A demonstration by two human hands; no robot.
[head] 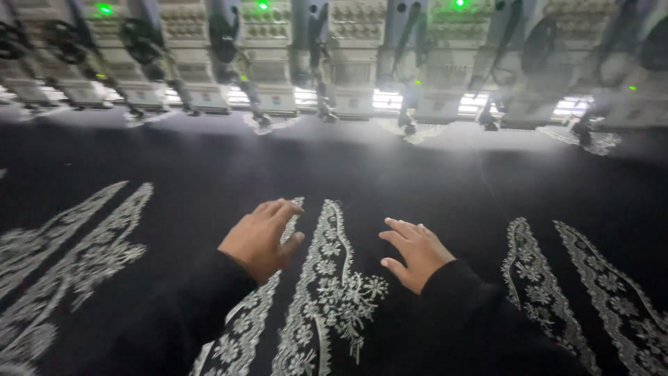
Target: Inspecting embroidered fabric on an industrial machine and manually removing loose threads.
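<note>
Both hands, left hand and right hand, lie flat, holding nothing, on my black cloth; near white embroidery looks finished (far machine heads idle, I judge).

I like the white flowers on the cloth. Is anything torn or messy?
Nothing stands out. The dark cloth lies flat, the white embroidery looks whole, and the left hand and right hand rest open on it.

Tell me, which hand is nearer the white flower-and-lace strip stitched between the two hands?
The left. The left hand lies beside the white embroidered strip, thumb close to its edge. The right hand rests on plain dark fabric, a little apart from it.
</note>
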